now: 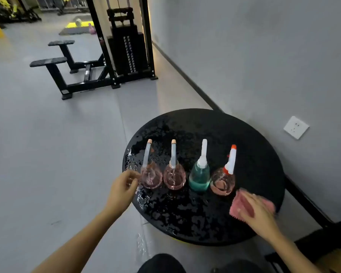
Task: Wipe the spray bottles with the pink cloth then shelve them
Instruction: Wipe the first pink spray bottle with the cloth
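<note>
Black and wet, the table (205, 223) carries four upright spray bottles in a row. The pink cloth (242, 203) lies near its right edge under the right grip (258, 213), just beside the red-nozzled bottle (222, 183) that ends the row. That bottle stands just ahead and left of the cloth, so the right grip looks better placed for a first wipe. The left grip (122, 186) hovers loosely curled, holding nothing, at the leftmost pink bottle (151, 177); whether they touch is unclear. Blur hides whether the right fingers pinch the cloth or lie flat. No shelf is in view.
</note>
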The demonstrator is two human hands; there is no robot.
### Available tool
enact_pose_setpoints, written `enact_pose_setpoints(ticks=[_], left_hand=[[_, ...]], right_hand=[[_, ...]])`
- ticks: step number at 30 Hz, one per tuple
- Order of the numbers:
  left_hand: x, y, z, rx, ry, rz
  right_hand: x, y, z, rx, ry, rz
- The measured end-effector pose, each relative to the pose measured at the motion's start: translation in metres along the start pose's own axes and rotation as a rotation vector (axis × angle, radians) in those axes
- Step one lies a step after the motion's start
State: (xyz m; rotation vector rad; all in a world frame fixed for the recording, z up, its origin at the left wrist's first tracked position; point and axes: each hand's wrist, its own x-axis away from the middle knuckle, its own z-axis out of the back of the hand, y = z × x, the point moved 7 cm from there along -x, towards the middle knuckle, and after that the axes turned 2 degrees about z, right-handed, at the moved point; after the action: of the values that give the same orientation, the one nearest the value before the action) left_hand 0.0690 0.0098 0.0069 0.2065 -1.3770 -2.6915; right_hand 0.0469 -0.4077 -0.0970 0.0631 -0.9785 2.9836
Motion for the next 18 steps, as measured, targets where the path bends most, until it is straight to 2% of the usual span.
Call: enact_pose_setpoints(ticks=[3,7,12,18], left_hand=[[-0.011,-0.022,-0.010,0.008,0.008,0.069],[-0.025,-0.048,-0.030,0.038,-0.092,0.163],[-0.042,-0.063,-0.048,0.020,-0.245,0.178],[-0.060,-0.073,-0.063,0.117,-0.387,0.219]], right_hand=[[-0.006,0.013,-0.019,0.187,-0.125,-0.085],[-0.004,0.022,-0.035,0.361,-0.267,-0.197],[-0.002,0.026,-0.042,0.377,-0.235,-0.209],[0.003,0.016,-0.051,0.228,-0.108,-0.101]])
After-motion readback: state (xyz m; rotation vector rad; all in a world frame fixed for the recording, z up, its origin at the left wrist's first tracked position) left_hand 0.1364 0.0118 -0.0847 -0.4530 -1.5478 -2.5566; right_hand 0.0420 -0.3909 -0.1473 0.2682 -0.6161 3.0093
